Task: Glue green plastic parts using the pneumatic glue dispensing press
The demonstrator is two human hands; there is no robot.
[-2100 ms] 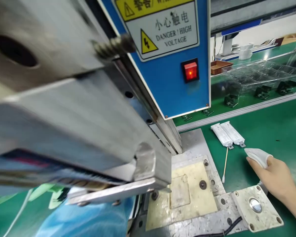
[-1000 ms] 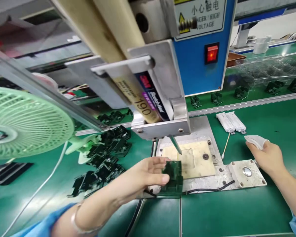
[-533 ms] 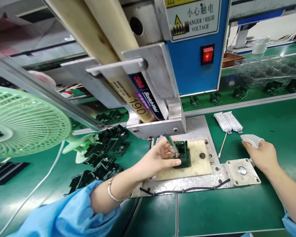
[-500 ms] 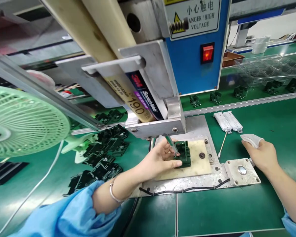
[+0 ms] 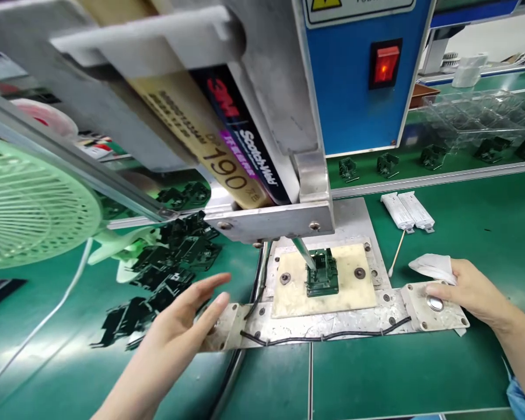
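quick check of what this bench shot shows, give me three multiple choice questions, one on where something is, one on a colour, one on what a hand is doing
1. Where is the dark green part?
A. In the clear plastic tray
B. On the cream plate, under the dispensing tip
C. On the green mat beside the fan

2. What colour is the lit switch on the blue panel?
A. Red
B. Green
C. White

3. What is the left hand doing?
A. Gripping the dark green part
B. Pressing the round metal button
C. Held open with nothing in it

Answers:
1. B, the part sits on the plate with the tip just above it.
2. A, the switch glows red.
3. C, its fingers are spread and empty.
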